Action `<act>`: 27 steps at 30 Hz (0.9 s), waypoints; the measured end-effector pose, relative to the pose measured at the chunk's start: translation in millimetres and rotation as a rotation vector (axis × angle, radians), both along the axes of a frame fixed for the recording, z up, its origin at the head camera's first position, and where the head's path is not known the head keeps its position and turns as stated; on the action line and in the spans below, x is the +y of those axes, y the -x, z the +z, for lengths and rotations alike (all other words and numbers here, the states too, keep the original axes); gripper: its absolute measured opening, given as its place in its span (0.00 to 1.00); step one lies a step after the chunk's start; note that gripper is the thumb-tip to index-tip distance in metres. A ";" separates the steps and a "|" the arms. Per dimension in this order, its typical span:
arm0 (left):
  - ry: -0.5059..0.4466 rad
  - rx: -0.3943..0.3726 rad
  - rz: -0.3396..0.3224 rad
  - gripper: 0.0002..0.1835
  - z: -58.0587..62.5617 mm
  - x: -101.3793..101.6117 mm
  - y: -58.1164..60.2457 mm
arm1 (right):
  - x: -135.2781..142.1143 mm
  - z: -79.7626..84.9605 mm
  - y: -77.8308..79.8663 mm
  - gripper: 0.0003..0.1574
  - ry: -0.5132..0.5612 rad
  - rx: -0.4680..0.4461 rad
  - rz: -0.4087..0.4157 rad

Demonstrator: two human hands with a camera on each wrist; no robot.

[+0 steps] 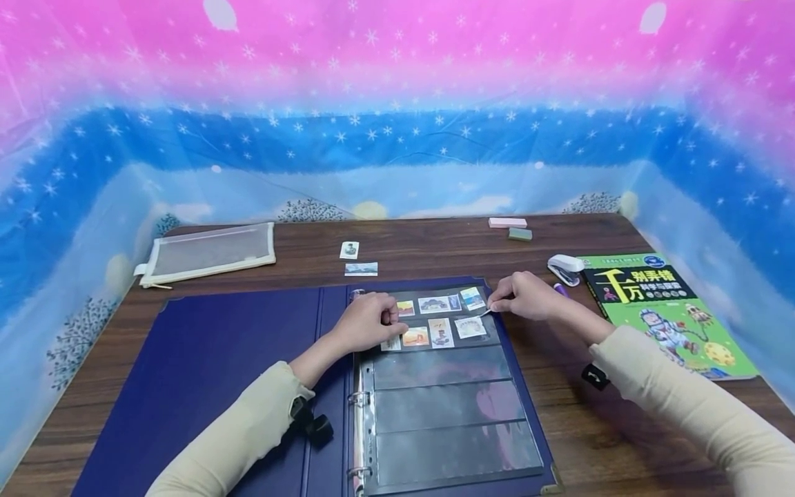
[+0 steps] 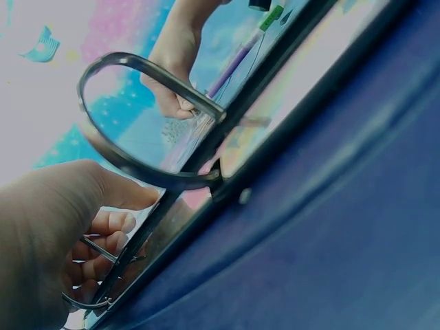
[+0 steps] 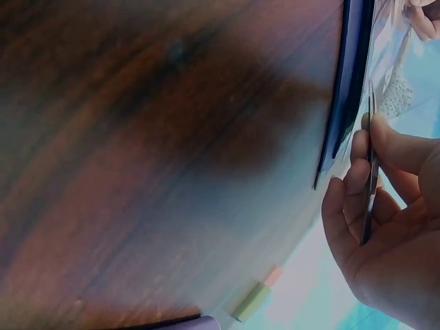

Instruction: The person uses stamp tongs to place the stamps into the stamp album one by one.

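A dark blue ring-binder stamp album (image 1: 236, 373) lies open, with a black pocket page (image 1: 447, 407) on its right side. Several stamps sit in the upper two pocket rows. My right hand (image 1: 528, 295) pinches metal tweezers (image 3: 372, 172) between thumb and fingers. The tweezers' tips reach a pale stamp (image 1: 470, 327) at the right of the second row, which looks slightly tilted. At the left of those rows, my left hand (image 1: 366, 322) rests on the page with loosely bent fingers, by an album ring (image 2: 124, 62). It partly covers a stamp (image 1: 391, 343).
Two loose stamps, one upright (image 1: 350, 250) and one wide (image 1: 361, 269), lie behind the album. A mesh zip pouch (image 1: 211, 254) is at back left. At the right are a white stapler (image 1: 565, 268), a purple marker (image 1: 561, 290), a green book (image 1: 671, 317) and two small blocks (image 1: 519, 235).
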State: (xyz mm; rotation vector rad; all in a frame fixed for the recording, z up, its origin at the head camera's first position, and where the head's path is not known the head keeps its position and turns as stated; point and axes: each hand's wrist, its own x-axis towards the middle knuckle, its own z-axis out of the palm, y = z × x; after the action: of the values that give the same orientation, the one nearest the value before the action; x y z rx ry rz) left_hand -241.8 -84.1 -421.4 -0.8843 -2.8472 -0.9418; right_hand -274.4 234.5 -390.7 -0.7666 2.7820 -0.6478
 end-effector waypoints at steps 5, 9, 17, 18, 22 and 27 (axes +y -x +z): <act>0.001 -0.004 0.001 0.12 0.4 -0.4 0.2 | -1.4 5.3 5.8 0.08 -0.017 -0.068 0.063; -0.003 -0.005 0.001 0.12 0.2 0.4 0.5 | -1.6 11.4 14.2 0.08 -0.040 -0.161 0.123; 0.000 -0.004 0.005 0.12 -0.6 1.3 1.0 | -8.1 19.6 25.8 0.08 -0.085 -0.300 0.158; 0.002 -0.005 0.007 0.12 -0.5 1.3 0.9 | -8.7 20.0 27.1 0.08 -0.091 -0.307 0.172; 0.007 -0.006 0.009 0.12 0.0 1.3 0.5 | -6.8 19.7 31.9 0.09 -0.090 -0.323 0.213; 0.015 -0.006 0.013 0.12 1.4 0.1 0.0 | 0.4 16.1 32.6 0.11 -0.034 -0.280 0.167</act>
State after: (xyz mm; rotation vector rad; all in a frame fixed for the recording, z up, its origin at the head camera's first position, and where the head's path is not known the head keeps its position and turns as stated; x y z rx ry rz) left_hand -241.8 -84.0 -420.0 -0.8643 -2.8653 -0.9248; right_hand -307.0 234.8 -374.5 -0.8205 2.4405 -0.6214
